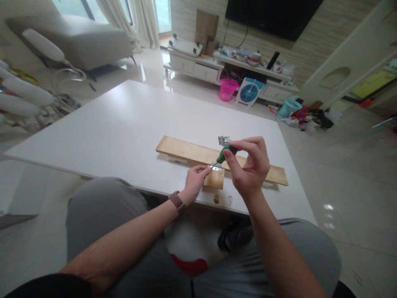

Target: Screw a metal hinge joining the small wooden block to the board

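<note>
My right hand [252, 165] grips the green handle of a screwdriver [223, 154], whose shaft slants down to the left. Its tip is at a metal hinge [216, 167] that lies where a small wooden block [214, 180] meets a long wooden board [186, 148]. My left hand [197, 178] is beside the hinge, thumb and fingers pinched together close to the screwdriver tip. Whatever is between those fingertips is too small to make out. Behind the board lie more metal hinges [222, 140], partly hidden by the screwdriver and my right hand.
The board rests raised on white supports [177, 159] on a white table [102, 124]. Near the front edge lie a small yellow-and-dark item [216, 199] and a small clear piece [230, 200]. Beyond the table stand a pink basket [228, 90], a box fan [249, 92] and a low cabinet.
</note>
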The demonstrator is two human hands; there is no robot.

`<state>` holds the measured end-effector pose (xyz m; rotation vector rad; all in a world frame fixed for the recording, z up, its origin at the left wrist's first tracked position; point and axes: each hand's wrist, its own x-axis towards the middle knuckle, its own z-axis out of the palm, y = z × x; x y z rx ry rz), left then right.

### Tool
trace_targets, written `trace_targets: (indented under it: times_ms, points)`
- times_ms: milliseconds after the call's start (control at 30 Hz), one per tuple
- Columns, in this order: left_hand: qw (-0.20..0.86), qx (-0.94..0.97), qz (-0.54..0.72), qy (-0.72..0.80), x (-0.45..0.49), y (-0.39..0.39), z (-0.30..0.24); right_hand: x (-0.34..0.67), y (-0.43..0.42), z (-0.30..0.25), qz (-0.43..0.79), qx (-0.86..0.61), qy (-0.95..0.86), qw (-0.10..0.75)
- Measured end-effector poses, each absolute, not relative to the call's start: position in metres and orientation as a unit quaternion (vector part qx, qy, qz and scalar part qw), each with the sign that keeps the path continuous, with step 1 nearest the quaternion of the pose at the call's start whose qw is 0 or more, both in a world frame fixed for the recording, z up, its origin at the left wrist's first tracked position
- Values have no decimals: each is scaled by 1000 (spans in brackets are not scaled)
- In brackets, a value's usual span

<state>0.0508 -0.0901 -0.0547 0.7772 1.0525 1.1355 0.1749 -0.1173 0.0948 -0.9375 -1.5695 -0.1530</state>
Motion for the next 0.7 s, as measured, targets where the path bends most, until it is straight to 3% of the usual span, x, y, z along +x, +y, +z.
trace_targets:
  times_ms: [700]
  points:
    - [642,355,495,465,50,-90,-56,174,-119,97,-46,-389,-683,617]
